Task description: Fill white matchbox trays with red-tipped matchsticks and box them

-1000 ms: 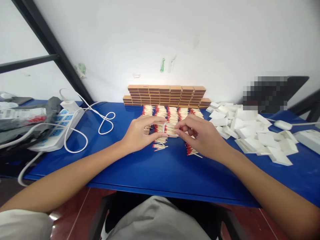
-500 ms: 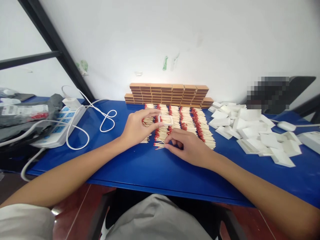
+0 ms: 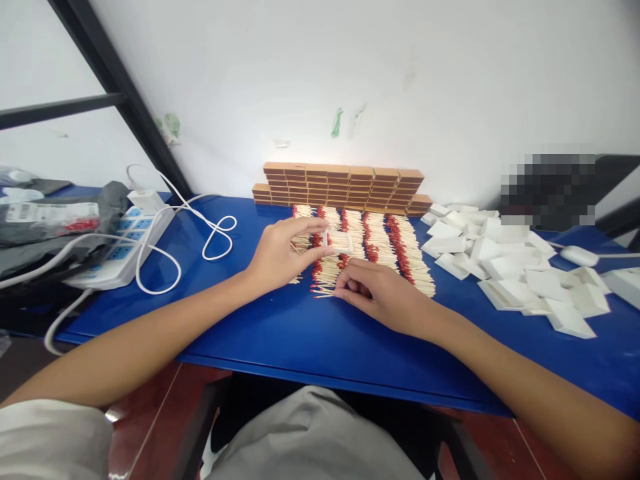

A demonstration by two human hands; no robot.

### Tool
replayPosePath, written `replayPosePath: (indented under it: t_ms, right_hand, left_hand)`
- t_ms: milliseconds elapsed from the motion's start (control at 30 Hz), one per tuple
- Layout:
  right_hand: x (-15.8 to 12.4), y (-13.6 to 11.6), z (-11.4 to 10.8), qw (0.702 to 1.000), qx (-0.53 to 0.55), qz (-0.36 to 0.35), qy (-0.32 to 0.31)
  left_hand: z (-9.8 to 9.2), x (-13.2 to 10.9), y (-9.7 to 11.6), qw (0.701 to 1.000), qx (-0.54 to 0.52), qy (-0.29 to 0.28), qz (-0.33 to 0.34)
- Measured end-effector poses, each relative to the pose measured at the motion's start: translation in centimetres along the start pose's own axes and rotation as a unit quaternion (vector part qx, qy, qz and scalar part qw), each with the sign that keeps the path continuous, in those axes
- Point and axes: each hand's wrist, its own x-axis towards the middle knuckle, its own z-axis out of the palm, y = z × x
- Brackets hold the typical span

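Observation:
Between the thumb and fingers of my left hand (image 3: 280, 253) is a small white matchbox tray (image 3: 343, 241), held above the rows of matches. Some matches seem to lie inside it. My right hand (image 3: 377, 290) is closed in a pinch at the near end of a row, its fingertips on a few loose matches (image 3: 324, 293). The red-headed matches (image 3: 413, 257) lie side by side in several long rows on the blue table (image 3: 280, 340). Both hands hide parts of the rows beneath them.
Behind the rows, brown matchbox sleeves (image 3: 345, 183) are stacked against the wall. A heap of white trays (image 3: 515, 260) lies at the right, beside a white mouse-like object (image 3: 579, 255). At the left are a power strip (image 3: 125, 247), a looped white cable (image 3: 217, 237) and a dark plastic bag (image 3: 55, 227).
The view has shifted slightly. Both hands keep nearly the same places over the matches. My right fingertips have closed down a little nearer the loose matches at the row's end.

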Motion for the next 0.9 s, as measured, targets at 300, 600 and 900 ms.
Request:
replayPosePath:
  t_ms: [300, 600, 900]
  right_hand:
    - [-0.01, -0.55, 0.92, 1.000, 0.006, -0.013, -0.001]
    - [0.07, -0.43, 0.89, 1.000, 0.007, -0.003, -0.019]
    - [-0.11, -0.39, 0.75, 0.999, 0.016, 0.002, -0.032]
  left_hand:
    - [-0.10, 0.06, 0.11, 1.000, 0.011, -0.008, -0.002]
    - [-0.05, 0.07, -0.05, 1.000, 0.001, -0.011, -0.002]
    - [0.00, -0.05, -0.24, 1.000, 0.004, -0.015, -0.002]
